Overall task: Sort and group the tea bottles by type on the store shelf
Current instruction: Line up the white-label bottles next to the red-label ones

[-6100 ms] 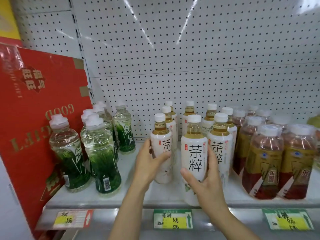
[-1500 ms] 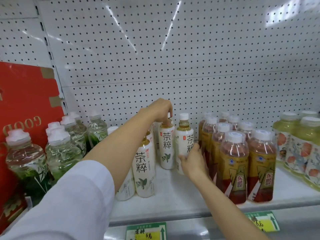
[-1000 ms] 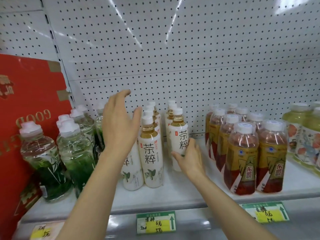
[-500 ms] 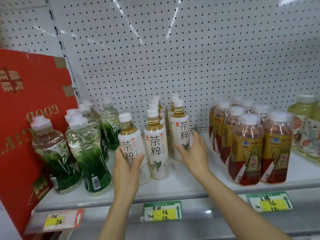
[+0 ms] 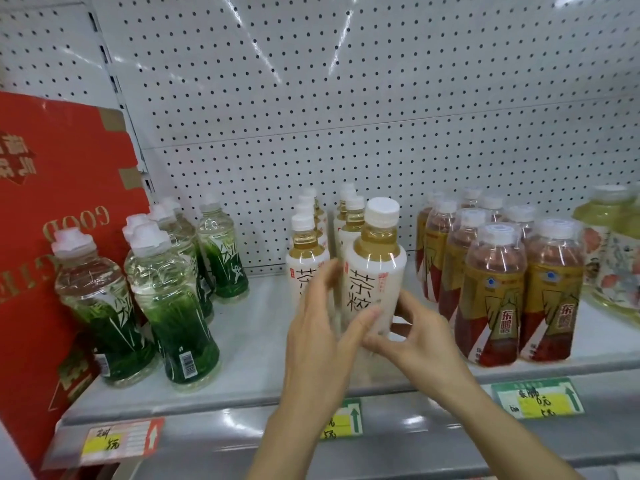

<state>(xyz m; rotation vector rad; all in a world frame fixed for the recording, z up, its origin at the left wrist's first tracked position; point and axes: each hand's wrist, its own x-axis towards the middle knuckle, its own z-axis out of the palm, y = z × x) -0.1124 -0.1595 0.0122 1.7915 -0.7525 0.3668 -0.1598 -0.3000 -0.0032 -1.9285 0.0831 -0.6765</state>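
- Since half a second ago, the white-label bottle [image 5: 375, 268] has shifted from the left column to the front of the right one, both hands now on it.
- Left hand [image 5: 322, 341] and right hand [image 5: 415, 344]: fingers clamped on its lower body, on the shelf [image 5: 249, 341].
- Advice: set it upright, label forward, aligned with its column.
- Contents: amber tea; neighbouring green bottles [image 5: 173, 299] hold clear liquid.
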